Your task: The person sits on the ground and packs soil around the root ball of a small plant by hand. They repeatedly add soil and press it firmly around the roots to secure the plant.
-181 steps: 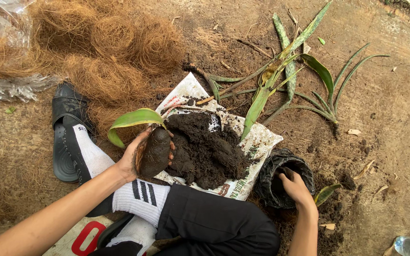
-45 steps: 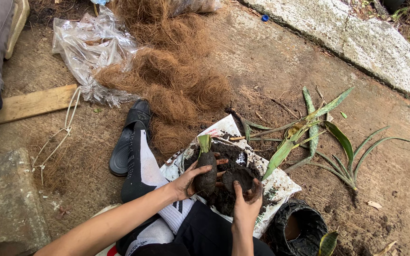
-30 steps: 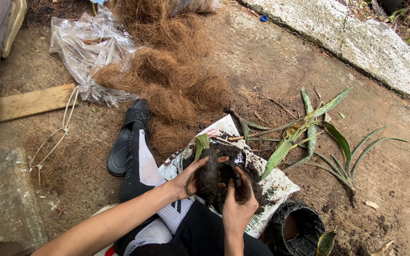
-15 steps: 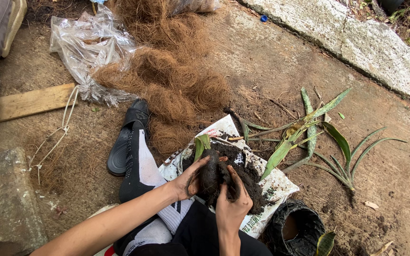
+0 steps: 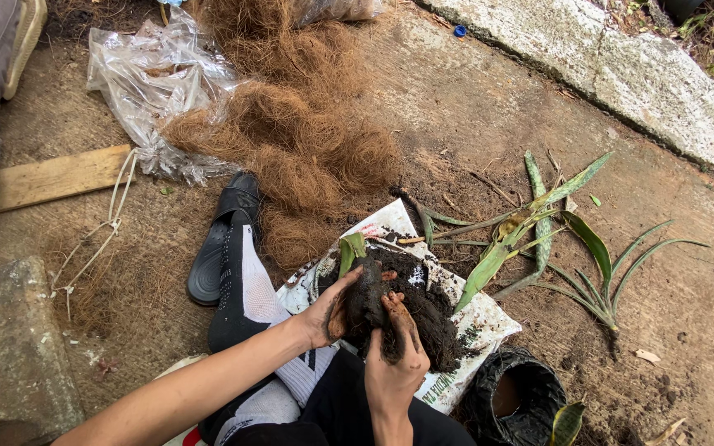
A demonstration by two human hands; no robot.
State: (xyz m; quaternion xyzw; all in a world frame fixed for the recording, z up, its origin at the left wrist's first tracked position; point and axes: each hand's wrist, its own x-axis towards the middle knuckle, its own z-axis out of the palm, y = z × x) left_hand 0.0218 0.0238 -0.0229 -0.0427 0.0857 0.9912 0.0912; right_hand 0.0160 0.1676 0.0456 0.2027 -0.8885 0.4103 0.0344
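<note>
down on the ground, a white printed sack [image 5: 479, 318] lies flat under a pile of dark soil [image 5: 431, 318], with a crumpled clear plastic bag [image 5: 154, 83] well apart at top left. both arms reach forward: the left hand [image 5: 330, 310] and right hand [image 5: 394, 359] are cupped around a soil ball [image 5: 367, 307] with a green shoot [image 5: 350, 250], just above the sack.

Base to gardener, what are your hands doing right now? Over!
Left hand and right hand both clasp the soil ball around the small plant. It is held over the soil heap. Nothing blocks them.
</note>
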